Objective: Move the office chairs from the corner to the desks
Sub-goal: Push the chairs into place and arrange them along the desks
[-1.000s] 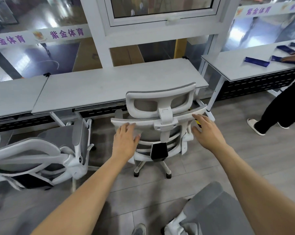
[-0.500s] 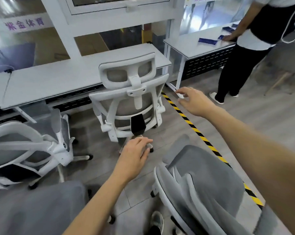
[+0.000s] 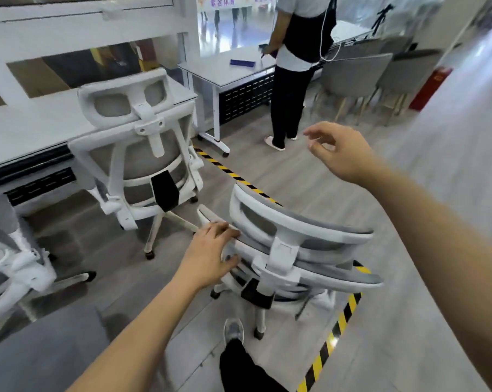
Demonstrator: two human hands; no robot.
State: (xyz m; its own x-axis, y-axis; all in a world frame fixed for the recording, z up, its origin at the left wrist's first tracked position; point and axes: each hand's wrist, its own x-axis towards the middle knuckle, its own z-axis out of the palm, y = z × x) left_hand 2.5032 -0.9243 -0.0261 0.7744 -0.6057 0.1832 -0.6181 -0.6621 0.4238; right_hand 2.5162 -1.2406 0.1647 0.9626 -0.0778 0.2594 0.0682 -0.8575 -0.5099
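One chair [image 3: 137, 154] was left parked against worktop [image 3: 27, 137], both hands withdrawn from its back since a second ago; placement judged done. View was swung right toward second chair [image 3: 295, 244], standing over striped floor tape [image 3: 335, 323], well apart from worktop. Left hand [image 3: 211, 256] was laid on its backrest top edge, fingers curled over rim, thumb beneath. Right hand [image 3: 341, 154] was held in air, loosely open, nothing grasped. Second chair judged next to be moved.

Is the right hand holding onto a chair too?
No, the right hand hangs open in the air, while only the left hand grips the near chair.
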